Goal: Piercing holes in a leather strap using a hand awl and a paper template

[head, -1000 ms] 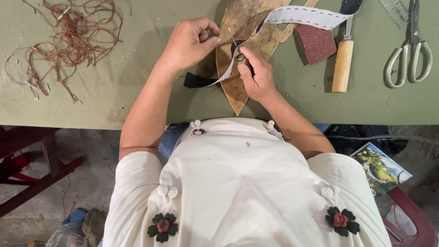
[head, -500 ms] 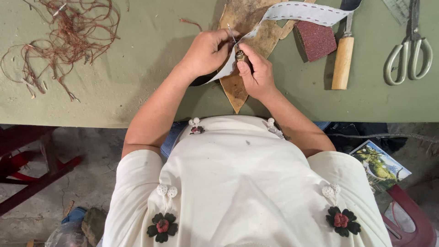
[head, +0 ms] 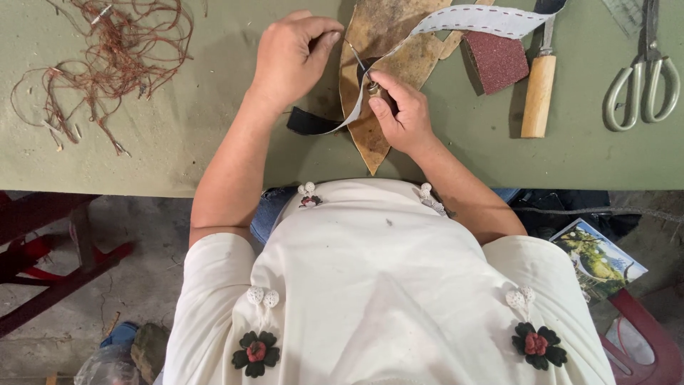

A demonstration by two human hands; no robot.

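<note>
Two hands: both work over the green table, close together at its middle.
Left hand: fingers pinched shut on a thin thread that runs slanting down toward the right hand.
Right hand: fingers clamped on a small metal tool, pressed against the strap; what kind of tool cannot be told.
Strap: pale grey band with a row of holes, running from the top right down under the right hand; its dark end pokes out just below the left wrist.
Leather: brown, pointed scrap lying under the strap and both hands, tip toward the person.
Sandpaper: reddish piece just right of the leather.
Knife: wooden handle, beside the sandpaper, blade partly under the strap.
Scissors: far right, well apart from the hands.
Thread tangle: reddish-brown heap at the far left.
In the way: right hand hides the spot where tool meets strap.
</note>
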